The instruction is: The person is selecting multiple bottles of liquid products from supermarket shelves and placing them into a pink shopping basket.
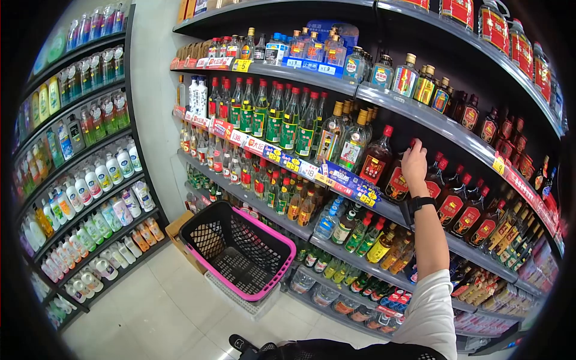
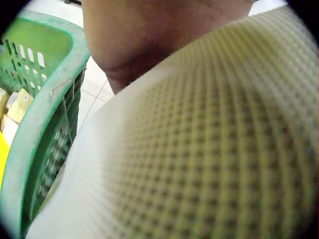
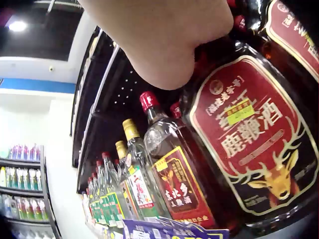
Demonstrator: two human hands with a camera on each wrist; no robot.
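My right hand (image 1: 414, 165) grips the neck of a dark liquor bottle (image 1: 396, 185) on a middle shelf. Its red label (image 3: 251, 124) with a deer's head faces out in the right wrist view, and the hand covers the upper part. Just left of it stands another red-capped dark bottle (image 1: 375, 159). Of my left hand (image 2: 159, 35), only bare skin shows at the top of the left wrist view; its fingers are hidden. Pale textured fabric (image 2: 199, 139) fills much of that view, beside a green basket (image 2: 50, 99) with small packages in it.
Rows of similar red-labelled bottles (image 1: 450, 207) stand to the right, green-labelled bottles (image 1: 288, 126) to the left. A price strip (image 1: 342, 180) runs along the shelf edge. A black basket with a pink rim (image 1: 258, 296) sits low in front; toiletries shelves (image 1: 78, 198) rise at far left.
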